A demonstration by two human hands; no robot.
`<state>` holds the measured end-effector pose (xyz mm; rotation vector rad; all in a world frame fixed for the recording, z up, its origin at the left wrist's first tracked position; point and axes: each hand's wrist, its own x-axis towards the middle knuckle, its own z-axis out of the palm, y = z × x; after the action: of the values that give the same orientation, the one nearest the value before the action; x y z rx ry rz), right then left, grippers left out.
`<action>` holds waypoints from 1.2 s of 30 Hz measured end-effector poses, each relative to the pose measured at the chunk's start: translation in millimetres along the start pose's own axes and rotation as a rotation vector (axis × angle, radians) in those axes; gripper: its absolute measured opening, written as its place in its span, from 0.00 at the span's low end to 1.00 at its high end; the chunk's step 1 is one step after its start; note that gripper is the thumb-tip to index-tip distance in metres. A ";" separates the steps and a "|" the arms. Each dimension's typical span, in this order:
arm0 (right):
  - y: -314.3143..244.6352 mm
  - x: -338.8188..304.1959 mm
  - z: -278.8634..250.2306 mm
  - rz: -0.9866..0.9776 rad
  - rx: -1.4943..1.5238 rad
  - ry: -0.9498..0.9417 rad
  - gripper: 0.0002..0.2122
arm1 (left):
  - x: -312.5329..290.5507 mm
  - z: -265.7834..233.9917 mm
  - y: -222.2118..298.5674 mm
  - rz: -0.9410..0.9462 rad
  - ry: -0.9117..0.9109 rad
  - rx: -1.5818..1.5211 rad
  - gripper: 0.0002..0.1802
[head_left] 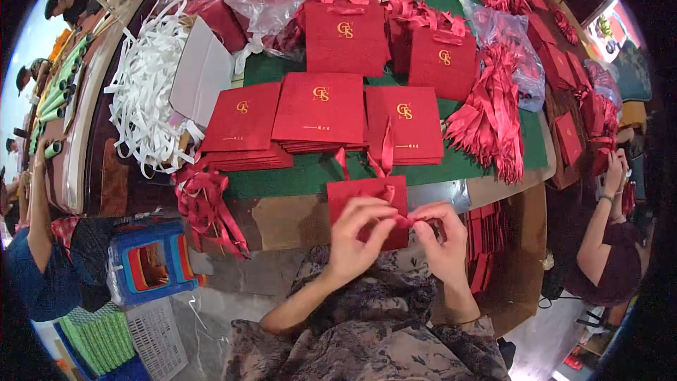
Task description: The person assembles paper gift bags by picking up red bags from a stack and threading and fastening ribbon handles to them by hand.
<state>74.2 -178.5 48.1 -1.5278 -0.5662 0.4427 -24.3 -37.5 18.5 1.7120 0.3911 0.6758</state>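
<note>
A small red paper bag (346,192) lies at the near edge of the table in front of my body, with loops of red ribbon at its far side. My left hand (361,241) is over the bag's lower part, its thumb and fingers pinched. Close to its right, my right hand (444,241) pinches too. A red ribbon (403,221) runs between the fingertips of both hands; its ends are partly hidden by the fingers. Just beyond lie flat stacks of red bags (321,107), with another flat stack of red bags (405,121) at their right.
Loose red ribbons (493,113) lie in a bundle at right, with more ribbons (204,201) hanging off the edge at left. White ribbons (151,85) spill from a white box (202,70). Finished bags (345,39) stand behind. A cardboard box (525,254) is below right. A co-worker's arm (599,222) reaches in at right.
</note>
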 end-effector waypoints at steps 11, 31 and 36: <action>17.6 25.5 45.9 -0.146 -0.449 -0.178 0.06 | 29.2 -56.4 -39.3 0.074 0.008 0.660 0.12; 51.4 34.7 66.8 -0.024 -0.558 -0.070 0.08 | 41.2 -58.8 -24.7 0.201 -0.142 0.665 0.06; 48.4 32.7 70.8 0.022 -0.530 -0.036 0.08 | 37.9 -55.3 -22.3 0.278 -0.150 0.732 0.06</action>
<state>61.7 -101.8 -0.8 -2.0352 -0.7344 0.3516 -27.3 32.9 13.3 2.5315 0.3139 0.6345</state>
